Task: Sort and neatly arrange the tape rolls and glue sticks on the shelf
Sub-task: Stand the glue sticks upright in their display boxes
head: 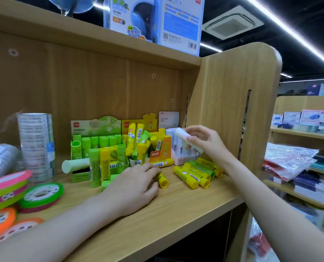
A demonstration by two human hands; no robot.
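Note:
My right hand point(204, 142) holds a white glue stick point(184, 138) above a pale pink display box point(182, 158) of white sticks. My left hand point(136, 184) lies palm down on the shelf board point(176, 208), its fingertips on a yellow glue stick point(162, 180). A green box point(93, 129) holds green sticks and a yellow box point(163, 148) holds jumbled yellow ones. Several yellow and green sticks point(195, 173) lie loose at the right. Two sticks, green point(94, 167) and yellow point(104, 165), stand upright in front. Coloured tape rolls point(41, 195) and a clear tape stack point(36, 144) sit left.
The shelf's right side panel point(233, 110) stands close behind my right hand. A top board point(81, 38) carries a globe box point(153, 21). Another wrapped clear tape stack point(0, 159) lies at far left. A neighbouring shelf point(299, 133) with stationery is to the right.

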